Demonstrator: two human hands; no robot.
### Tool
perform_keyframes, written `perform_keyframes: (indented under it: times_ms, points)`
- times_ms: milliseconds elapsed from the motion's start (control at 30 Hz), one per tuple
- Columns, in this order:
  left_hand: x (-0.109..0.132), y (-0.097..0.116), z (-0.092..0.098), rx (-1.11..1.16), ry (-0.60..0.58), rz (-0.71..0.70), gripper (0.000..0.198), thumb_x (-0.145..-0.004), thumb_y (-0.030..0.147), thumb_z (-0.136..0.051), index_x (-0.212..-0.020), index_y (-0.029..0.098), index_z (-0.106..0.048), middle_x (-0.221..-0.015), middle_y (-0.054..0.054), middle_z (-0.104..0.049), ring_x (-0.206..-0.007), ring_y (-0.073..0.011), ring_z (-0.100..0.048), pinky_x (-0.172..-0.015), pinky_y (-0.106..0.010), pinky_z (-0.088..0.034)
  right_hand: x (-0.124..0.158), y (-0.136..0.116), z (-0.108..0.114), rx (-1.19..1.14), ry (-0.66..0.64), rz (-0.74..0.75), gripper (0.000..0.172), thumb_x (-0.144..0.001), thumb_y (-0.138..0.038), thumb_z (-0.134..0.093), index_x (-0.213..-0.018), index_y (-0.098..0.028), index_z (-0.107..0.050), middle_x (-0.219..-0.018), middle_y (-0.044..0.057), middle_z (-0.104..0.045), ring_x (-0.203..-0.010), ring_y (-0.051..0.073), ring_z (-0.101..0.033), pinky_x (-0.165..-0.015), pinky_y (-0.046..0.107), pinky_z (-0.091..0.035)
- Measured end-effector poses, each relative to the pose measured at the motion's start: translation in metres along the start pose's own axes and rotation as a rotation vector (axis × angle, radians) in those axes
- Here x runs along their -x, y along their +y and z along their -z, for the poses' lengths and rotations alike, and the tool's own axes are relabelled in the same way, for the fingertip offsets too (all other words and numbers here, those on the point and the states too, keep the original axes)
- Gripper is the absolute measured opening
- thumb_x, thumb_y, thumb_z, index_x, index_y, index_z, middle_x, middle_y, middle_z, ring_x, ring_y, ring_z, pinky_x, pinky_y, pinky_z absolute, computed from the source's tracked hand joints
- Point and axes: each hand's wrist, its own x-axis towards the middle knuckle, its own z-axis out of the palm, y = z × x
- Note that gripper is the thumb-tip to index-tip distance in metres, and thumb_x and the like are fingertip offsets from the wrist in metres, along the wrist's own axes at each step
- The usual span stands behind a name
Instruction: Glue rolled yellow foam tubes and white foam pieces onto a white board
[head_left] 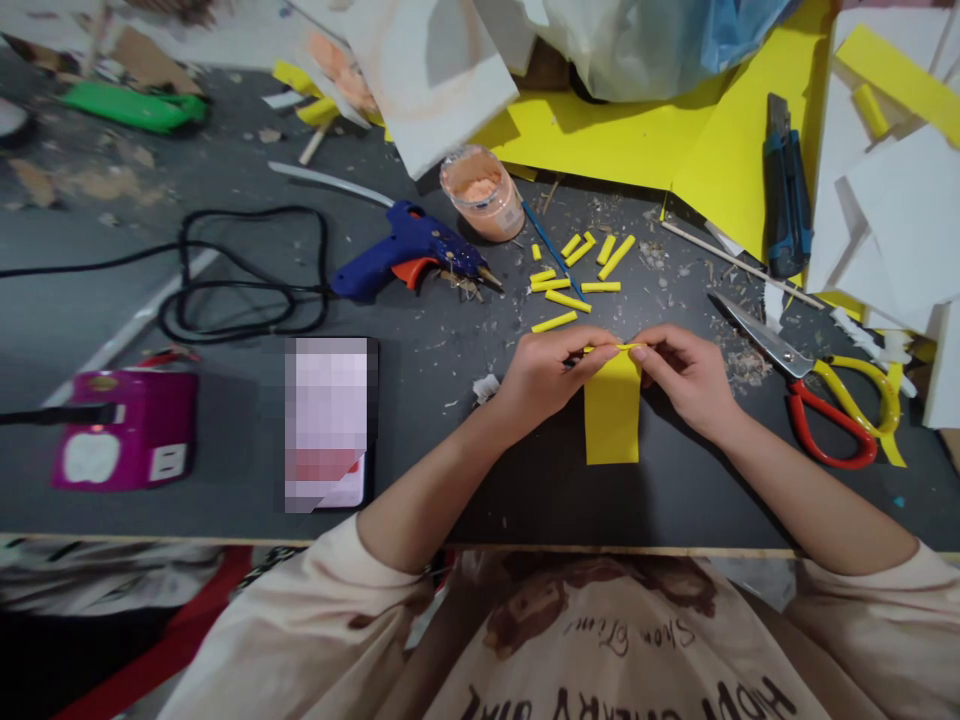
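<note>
A yellow paper strip point(612, 415) lies on the dark grey table point(450, 430) in front of me. My left hand point(547, 372) and my right hand point(686, 372) both pinch its far edge, which is curled over. Their fingers are closed on the paper from either side. Just beyond the hands lie several small rolled yellow paper tubes point(574, 285). A thin blue stick point(551, 248) lies among them.
A blue glue gun point(409, 250) with a black cord point(240, 290) lies to the left, with an orange-filled jar point(484, 192) behind it. Red-and-yellow scissors point(817, 385), a box cutter point(784, 190), yellow sheets point(637, 135), a phone point(330, 420) and a magenta box point(124, 428) surround the hands.
</note>
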Motion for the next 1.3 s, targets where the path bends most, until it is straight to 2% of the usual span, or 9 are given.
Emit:
perform_keyframes:
  times_ms: [133,233,400,500,600,833,1033,1167,1300]
  points:
    - [0.0017,-0.0016,-0.0017,-0.032,0.03,-0.086,0.019,-0.091,0.025,-0.056,-0.084,0.017,-0.071,-0.083,-0.001,-0.076,-0.073,-0.0088,-0.068,-0.069,-0.014,-0.048,0.001,0.001,-0.0008,-0.038,-0.012,-0.018,0.027,-0.082,-0.047,-0.066,-0.082,-0.02,-0.064,-0.066,-0.003,-0.059,-0.056,0.008,-0.054,-0.052,0.021,-0.045]
    - [0.0012,-0.0005,-0.0018,-0.018,0.027,-0.093,0.018,-0.091,0.025,-0.056,-0.083,0.017,-0.071,-0.083,-0.001,-0.076,-0.073,-0.0089,-0.068,-0.069,-0.014,-0.048,0.001,0.0017,-0.0008,-0.014,0.001,0.003,0.027,-0.081,-0.047,-0.067,-0.082,-0.021,-0.064,-0.069,-0.003,-0.059,-0.058,0.008,-0.053,-0.053,0.022,-0.045]
    - [-0.0017,0.0043,-0.0006,0.116,0.054,0.093,0.015,-0.086,0.024,-0.058,-0.082,0.016,-0.07,-0.075,0.001,-0.073,-0.067,-0.0084,-0.066,-0.062,-0.015,-0.048,-0.0009,0.0008,0.0008,0.011,0.077,0.045,0.03,-0.08,-0.051,-0.068,-0.078,-0.02,-0.065,-0.071,-0.001,-0.062,-0.057,0.009,-0.054,-0.052,0.023,-0.044]
    - [-0.0034,0.005,-0.0007,0.22,0.087,0.225,0.016,-0.081,0.029,-0.061,-0.08,0.016,-0.071,-0.071,0.0,-0.072,-0.064,-0.0092,-0.065,-0.057,-0.016,-0.047,-0.0008,0.0001,0.002,0.026,0.114,0.091,0.024,-0.082,-0.045,-0.068,-0.078,-0.021,-0.066,-0.073,-0.001,-0.065,-0.06,0.009,-0.056,-0.053,0.022,-0.045]
    - [-0.0052,0.0043,-0.0011,0.275,0.089,0.283,0.016,-0.078,0.03,-0.064,-0.078,0.016,-0.07,-0.07,0.0,-0.071,-0.063,-0.0102,-0.064,-0.056,-0.017,-0.047,0.0,0.0,0.0025,0.058,0.147,0.123,0.019,-0.083,-0.04,-0.067,-0.079,-0.022,-0.067,-0.073,-0.002,-0.066,-0.06,0.009,-0.057,-0.054,0.022,-0.046]
    - [-0.0047,0.0025,-0.0017,0.238,0.097,0.244,0.017,-0.081,0.031,-0.062,-0.076,0.017,-0.068,-0.069,0.001,-0.069,-0.061,-0.0094,-0.061,-0.057,-0.018,-0.046,0.0005,-0.0007,0.0019,0.074,0.151,0.073,0.026,-0.082,-0.047,-0.067,-0.08,-0.021,-0.068,-0.073,-0.001,-0.067,-0.061,0.01,-0.06,-0.056,0.023,-0.049]
    - [-0.0019,0.0014,-0.0007,0.193,0.127,0.221,0.018,-0.082,0.032,-0.06,-0.075,0.017,-0.068,-0.066,0.002,-0.067,-0.06,-0.0089,-0.058,-0.058,-0.018,-0.045,0.0007,-0.0026,0.0031,-0.027,0.103,0.007,0.026,-0.079,-0.047,-0.07,-0.081,-0.021,-0.068,-0.075,0.0,-0.068,-0.06,0.009,-0.059,-0.057,0.023,-0.05]
    - [-0.002,0.0034,0.0008,0.205,0.089,0.255,0.023,-0.083,0.037,-0.059,-0.079,0.017,-0.068,-0.074,-0.001,-0.07,-0.067,-0.0107,-0.063,-0.061,-0.019,-0.047,0.0012,-0.0033,0.0027,0.003,0.115,-0.015,0.028,-0.08,-0.049,-0.068,-0.08,-0.022,-0.069,-0.075,0.001,-0.068,-0.059,0.01,-0.058,-0.057,0.025,-0.05]
    - [-0.0029,0.0052,0.0011,0.273,-0.053,0.256,0.031,-0.084,0.045,-0.059,-0.088,0.016,-0.071,-0.08,-0.003,-0.073,-0.069,-0.0119,-0.065,-0.059,-0.019,-0.047,0.0023,-0.0045,0.0013,0.053,0.097,0.023,0.028,-0.081,-0.049,-0.067,-0.08,-0.022,-0.068,-0.074,0.001,-0.067,-0.061,0.011,-0.059,-0.058,0.026,-0.049]
